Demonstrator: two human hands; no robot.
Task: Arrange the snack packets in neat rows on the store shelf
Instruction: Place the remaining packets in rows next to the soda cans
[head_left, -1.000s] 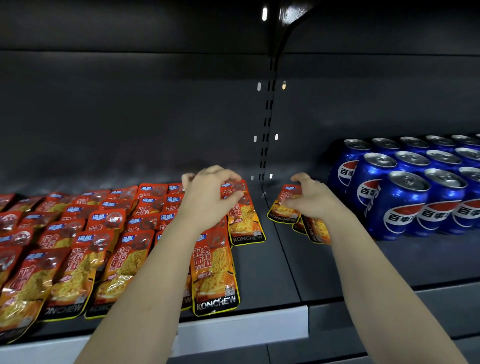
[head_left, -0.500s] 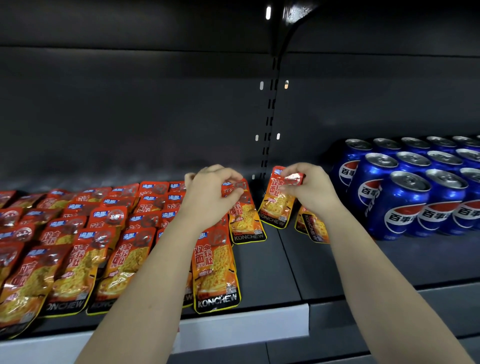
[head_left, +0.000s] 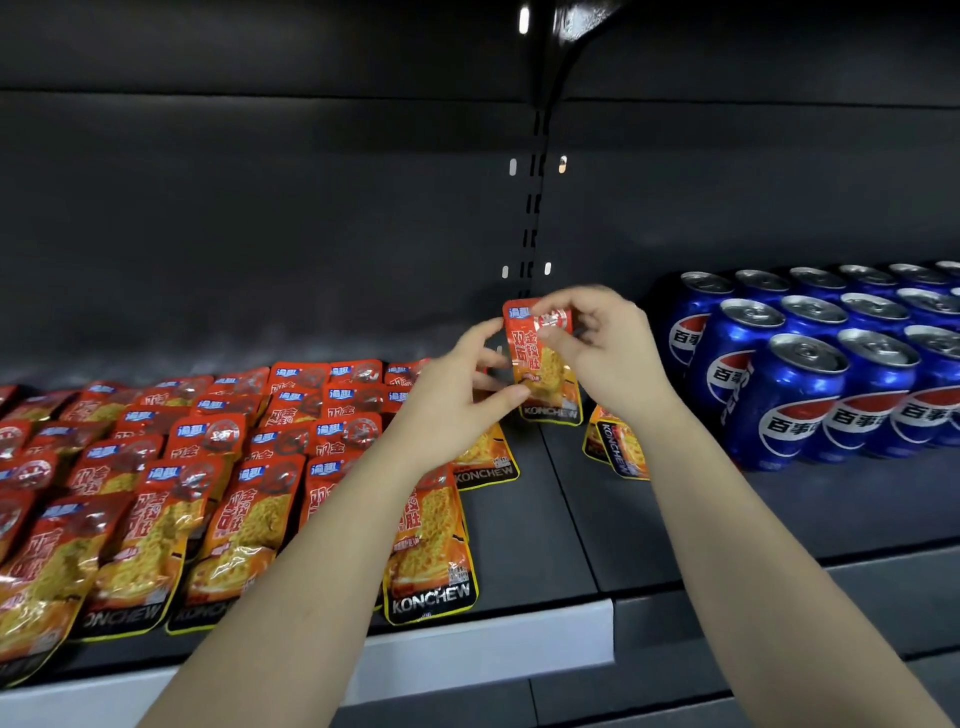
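Observation:
An orange-red snack packet (head_left: 543, 364) hangs upright above the dark shelf (head_left: 530, 525), held by both hands. My right hand (head_left: 605, 348) pinches its top edge. My left hand (head_left: 457, 400) grips its lower left side. Many matching packets (head_left: 208, 483) lie in overlapping rows across the left of the shelf. One packet (head_left: 431, 551) ends the front row, and another (head_left: 485, 462) lies behind it, partly under my left wrist. A couple of loose packets (head_left: 615, 447) rest under my right wrist.
Blue cola cans (head_left: 821, 374) stand packed in rows at the right of the shelf. A slotted upright (head_left: 532, 208) divides the dark back wall. A white price strip (head_left: 467, 654) runs along the shelf's front edge. Another shelf board overhangs at the top.
My right hand picked a packet off the shelf and raised it upright. My left hand left the packet rows and moved right to take hold of the raised packet's lower side.

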